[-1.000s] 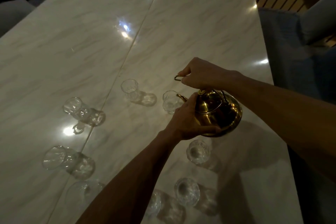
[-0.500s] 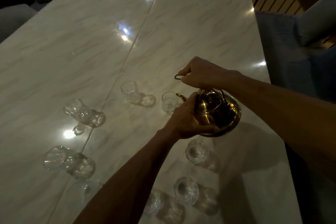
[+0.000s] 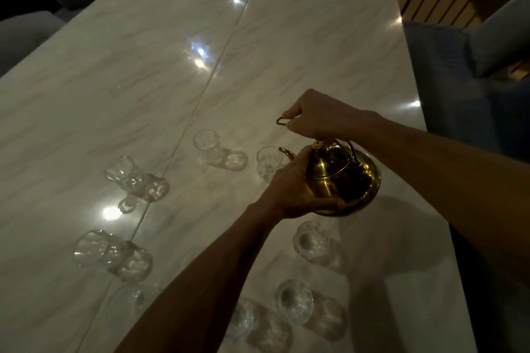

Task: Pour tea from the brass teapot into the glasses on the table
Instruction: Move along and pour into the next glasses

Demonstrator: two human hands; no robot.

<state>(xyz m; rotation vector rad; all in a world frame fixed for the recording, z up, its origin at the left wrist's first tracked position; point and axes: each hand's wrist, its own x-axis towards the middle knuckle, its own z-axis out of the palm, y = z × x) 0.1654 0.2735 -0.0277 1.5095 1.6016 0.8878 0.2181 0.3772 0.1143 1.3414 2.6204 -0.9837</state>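
Observation:
A shiny brass teapot hangs above the marble table, tilted with its spout over the rim of a clear glass. My right hand grips the teapot's handle from above. My left hand is pressed against the pot's left side and underside. Several more clear glasses stand around: one to the left, one farther left, one at the near left, one below the pot, one nearer. No stream of tea is visible.
A blue upholstered chair with a metal-bar back stands along the table's right edge. Grey seats sit at the far left. A seam runs down the tabletop. My left forearm crosses over the nearest glasses.
The teapot and both hands stay almost in place over the same glass. The view has shifted slightly.

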